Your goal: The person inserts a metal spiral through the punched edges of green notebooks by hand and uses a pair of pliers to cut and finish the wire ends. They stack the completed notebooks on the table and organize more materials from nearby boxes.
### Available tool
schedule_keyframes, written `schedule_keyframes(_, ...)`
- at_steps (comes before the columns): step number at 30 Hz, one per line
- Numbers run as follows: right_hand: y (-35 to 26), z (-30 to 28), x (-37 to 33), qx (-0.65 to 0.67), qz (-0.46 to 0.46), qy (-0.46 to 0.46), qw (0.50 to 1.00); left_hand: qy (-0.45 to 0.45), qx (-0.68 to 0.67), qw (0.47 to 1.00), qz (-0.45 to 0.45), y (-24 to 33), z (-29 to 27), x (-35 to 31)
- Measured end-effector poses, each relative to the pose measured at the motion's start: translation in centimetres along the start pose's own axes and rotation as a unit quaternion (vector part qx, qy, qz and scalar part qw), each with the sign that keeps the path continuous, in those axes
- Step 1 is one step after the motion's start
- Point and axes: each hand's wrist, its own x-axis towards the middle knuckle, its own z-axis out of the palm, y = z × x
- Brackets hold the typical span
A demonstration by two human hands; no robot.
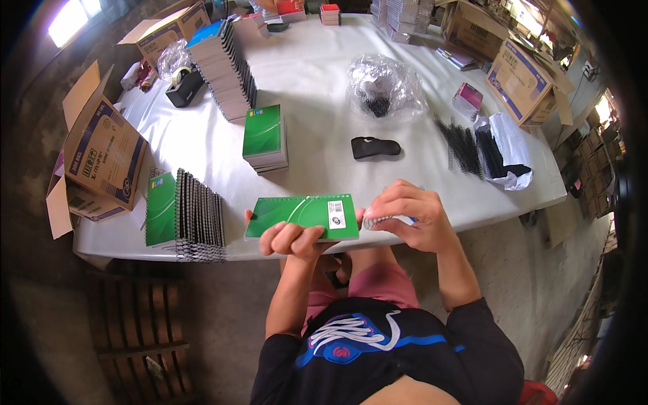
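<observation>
My left hand (295,240) is closed around a green notebook (297,210) above the table's near edge. A small white label with a barcode is on the notebook's right part, and its binding runs along the far long edge. Just off the notebook's right end, my right hand (412,217) pinches a small white and blue item (403,219) with a grey ridged edge; the fingers cover most of it, so its kind is unclear. To the left stands a row of spiral notebooks (196,212), and beyond the held one lies a short stack of green notebooks (262,131).
A tall notebook stack (226,71) and a black tape dispenser (184,88) stand at far left. Open cartons (101,158) flank the table. A black pouch-like object (375,148), a clear plastic bag (388,88) and black binding coils (460,148) lie ahead and right. Another person's hand (270,5) shows at the far edge.
</observation>
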Motion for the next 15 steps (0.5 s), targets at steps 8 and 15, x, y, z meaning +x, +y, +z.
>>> schedule_keyframes(8, 0.1, 2.0, 0.5, 0.033, 0.181, 0.037, 0.982, 0.010, -0.423, 0.387, -0.819, 0.8, -0.3, 2.9)
schedule_keyframes(15, 2.1, 5.5, 0.8, -0.117, 0.096, 0.116, 0.982, -0.062, -0.463, 0.333, -0.819, 2.1, -0.6, 2.8)
